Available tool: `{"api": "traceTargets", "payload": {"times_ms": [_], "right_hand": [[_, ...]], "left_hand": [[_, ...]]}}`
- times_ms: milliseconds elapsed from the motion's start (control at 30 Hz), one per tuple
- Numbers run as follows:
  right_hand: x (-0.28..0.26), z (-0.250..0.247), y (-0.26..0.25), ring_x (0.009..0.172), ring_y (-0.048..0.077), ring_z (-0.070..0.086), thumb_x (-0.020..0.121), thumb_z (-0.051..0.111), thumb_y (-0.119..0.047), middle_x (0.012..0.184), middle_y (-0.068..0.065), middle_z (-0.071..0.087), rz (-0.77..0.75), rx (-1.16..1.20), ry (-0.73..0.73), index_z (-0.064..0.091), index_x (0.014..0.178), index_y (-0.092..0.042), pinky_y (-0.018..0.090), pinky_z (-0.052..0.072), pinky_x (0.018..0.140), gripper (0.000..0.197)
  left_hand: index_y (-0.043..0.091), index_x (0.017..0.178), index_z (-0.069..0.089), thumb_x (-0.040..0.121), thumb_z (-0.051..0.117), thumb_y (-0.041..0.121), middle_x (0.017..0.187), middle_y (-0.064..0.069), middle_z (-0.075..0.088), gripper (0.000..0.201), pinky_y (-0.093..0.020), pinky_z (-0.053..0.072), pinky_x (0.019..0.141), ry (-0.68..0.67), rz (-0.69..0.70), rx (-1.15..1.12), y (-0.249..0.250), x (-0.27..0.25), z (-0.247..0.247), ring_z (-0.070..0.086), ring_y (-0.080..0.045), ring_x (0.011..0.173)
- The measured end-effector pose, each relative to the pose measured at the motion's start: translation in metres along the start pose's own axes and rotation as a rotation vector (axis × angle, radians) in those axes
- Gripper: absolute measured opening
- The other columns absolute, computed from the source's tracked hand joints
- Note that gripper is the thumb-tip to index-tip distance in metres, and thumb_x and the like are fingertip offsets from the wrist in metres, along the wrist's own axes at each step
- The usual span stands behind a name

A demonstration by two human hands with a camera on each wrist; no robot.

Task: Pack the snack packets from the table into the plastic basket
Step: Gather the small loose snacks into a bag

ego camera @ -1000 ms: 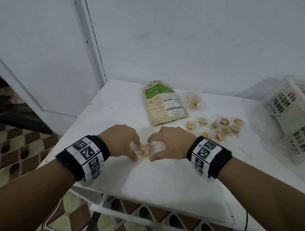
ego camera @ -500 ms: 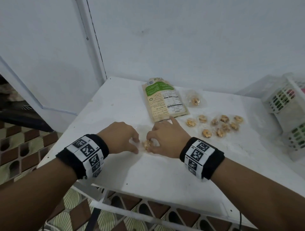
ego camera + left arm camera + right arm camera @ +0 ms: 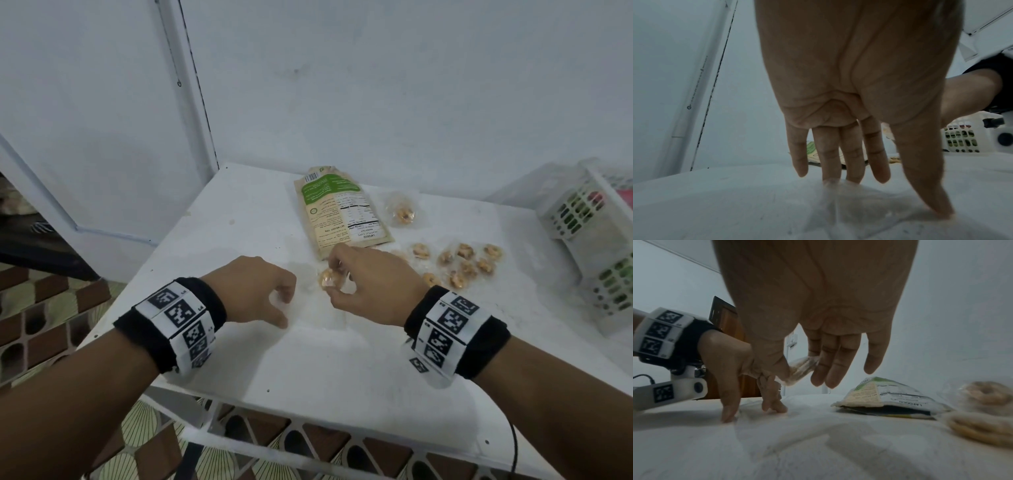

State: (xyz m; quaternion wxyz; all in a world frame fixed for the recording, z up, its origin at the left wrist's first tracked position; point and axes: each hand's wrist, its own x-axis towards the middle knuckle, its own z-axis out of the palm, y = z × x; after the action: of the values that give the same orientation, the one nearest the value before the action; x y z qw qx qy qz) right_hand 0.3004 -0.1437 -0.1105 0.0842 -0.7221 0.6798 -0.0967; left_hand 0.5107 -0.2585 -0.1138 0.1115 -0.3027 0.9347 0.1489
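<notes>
the small clear snack packet [image 3: 330, 278] with a golden ring-shaped biscuit inside sits just above the white table [image 3: 239, 342], pinched between the thumb and fingers of the right hand [image 3: 373, 284]; the right wrist view shows the same wrapper [image 3: 801, 369] squeezed between thumb and forefinger, the other fingers hanging loosely straight. just to its left, the left hand [image 3: 253, 291] has its fingertips [image 3: 855, 177] and thumb pressed down on a flat sheet of clear plastic [image 3: 322, 311] lying on the table; its fingers are nearly straight and grip nothing. beyond the hands lies a flat green-and-beige pouch [image 3: 337, 212], printed side up. right of that pouch sits a single wrapped biscuit packet [image 3: 402, 212], and nearer the right hand a loose cluster of small biscuit packets [image 3: 462, 263] spreads over the table. at the table's right edge stands the white plastic basket [image 3: 582, 212], its slotted wall showing coloured items inside. a pale wall [image 3: 376, 85] rises behind the table, and patterned floor tiles [image 3: 41, 308] show at the left.
</notes>
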Motion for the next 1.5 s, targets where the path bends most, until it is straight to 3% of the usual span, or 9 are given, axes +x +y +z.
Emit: {"api": "traceTargets", "payload": {"times_ms": [133, 333, 467, 633, 867, 1100, 1267, 1367, 1500], "right_hand": [[0.0, 0.002, -0.004, 0.086, 0.017, 0.059, 0.092, 0.06, -0.048, 0.101, -0.01, 0.062, 0.005, 0.003, -0.004, 0.048, 0.109, -0.026, 0.039, 0.052, 0.075, 0.031], [0.001, 0.0, -0.01, 0.081, 0.018, 0.062, 0.093, 0.057, -0.049, 0.097, -0.007, 0.063, 0.057, 0.013, 0.011, 0.043, 0.109, -0.026, 0.04, 0.054, 0.07, 0.031], [0.001, -0.002, -0.013, 0.077, 0.018, 0.064, 0.093, 0.057, -0.05, 0.09, -0.007, 0.065, 0.095, 0.019, 0.032, 0.041, 0.108, -0.028, 0.041, 0.056, 0.068, 0.031], [-0.004, -0.001, -0.023, 0.075, 0.018, 0.066, 0.093, 0.057, -0.049, 0.09, -0.006, 0.066, 0.116, 0.09, 0.114, 0.037, 0.108, -0.029, 0.043, 0.057, 0.065, 0.032], [-0.007, 0.003, -0.035, 0.067, 0.023, 0.068, 0.094, 0.054, -0.047, 0.082, 0.0, 0.068, 0.148, 0.217, 0.217, 0.03, 0.107, -0.027, 0.046, 0.057, 0.061, 0.034], [-0.012, 0.009, -0.037, 0.068, 0.02, 0.062, 0.096, 0.051, -0.042, 0.09, -0.004, 0.059, 0.134, 0.154, 0.316, 0.027, 0.104, -0.027, 0.039, 0.051, 0.057, 0.03], [-0.004, 0.017, -0.032, 0.085, 0.019, 0.055, 0.097, 0.05, -0.05, 0.108, -0.004, 0.048, 0.162, -0.042, 0.075, 0.044, 0.111, -0.023, 0.038, 0.049, 0.071, 0.031], [0.0, 0.024, -0.03, 0.103, 0.022, 0.054, 0.1, 0.044, -0.053, 0.118, -0.002, 0.048, 0.191, -0.163, -0.099, 0.05, 0.12, -0.023, 0.04, 0.05, 0.084, 0.036], [-0.004, 0.023, -0.029, 0.116, 0.022, 0.053, 0.102, 0.037, -0.06, 0.133, -0.001, 0.049, 0.221, -0.13, -0.085, 0.044, 0.141, -0.025, 0.041, 0.05, 0.089, 0.052]], "left_hand": [[0.032, 0.089, 0.061, 0.094, 0.064, 0.04, 0.08, 0.02, 0.06, 0.01, -0.017, 0.034, 0.067, 0.013, 0.044, 0.022, -0.004, 0.001, 0.002, 0.05, 0.0, 0.073], [0.034, 0.079, 0.047, 0.095, 0.061, 0.039, 0.102, 0.015, 0.069, 0.022, -0.027, 0.046, 0.076, 0.047, 0.045, 0.021, -0.011, 0.004, 0.003, 0.056, -0.004, 0.081], [0.029, 0.078, 0.044, 0.098, 0.059, 0.047, 0.085, 0.009, 0.064, 0.031, -0.029, 0.045, 0.071, 0.05, 0.075, 0.033, -0.01, 0.003, 0.003, 0.054, -0.009, 0.072], [0.025, 0.086, 0.038, 0.106, 0.041, 0.045, 0.087, 0.002, 0.066, 0.028, -0.038, 0.05, 0.078, 0.017, 0.102, -0.017, -0.014, 0.0, -0.001, 0.058, -0.019, 0.077], [0.025, 0.096, 0.043, 0.108, 0.036, 0.037, 0.079, 0.002, 0.058, 0.019, -0.029, 0.038, 0.065, 0.048, 0.063, -0.203, -0.019, 0.0, -0.007, 0.051, -0.016, 0.071], [0.024, 0.092, 0.04, 0.105, 0.034, 0.037, 0.095, -0.011, 0.071, 0.019, -0.05, 0.051, 0.069, 0.334, 0.074, -0.385, -0.033, -0.003, -0.025, 0.055, -0.025, 0.064], [0.023, 0.097, 0.039, 0.105, 0.03, 0.035, 0.095, 0.001, 0.071, 0.017, -0.048, 0.053, 0.064, 0.555, 0.1, -0.5, -0.035, -0.005, -0.048, 0.069, -0.024, 0.079], [0.022, 0.105, 0.042, 0.107, 0.029, 0.026, 0.091, 0.003, 0.068, 0.013, -0.03, 0.043, 0.061, 0.554, 0.125, -0.565, -0.03, -0.002, -0.056, 0.071, -0.011, 0.077], [0.026, 0.108, 0.047, 0.104, 0.031, 0.018, 0.086, 0.0, 0.067, 0.018, -0.027, 0.04, 0.06, 0.474, 0.208, -0.594, -0.018, 0.001, -0.065, 0.071, -0.012, 0.073]]}}
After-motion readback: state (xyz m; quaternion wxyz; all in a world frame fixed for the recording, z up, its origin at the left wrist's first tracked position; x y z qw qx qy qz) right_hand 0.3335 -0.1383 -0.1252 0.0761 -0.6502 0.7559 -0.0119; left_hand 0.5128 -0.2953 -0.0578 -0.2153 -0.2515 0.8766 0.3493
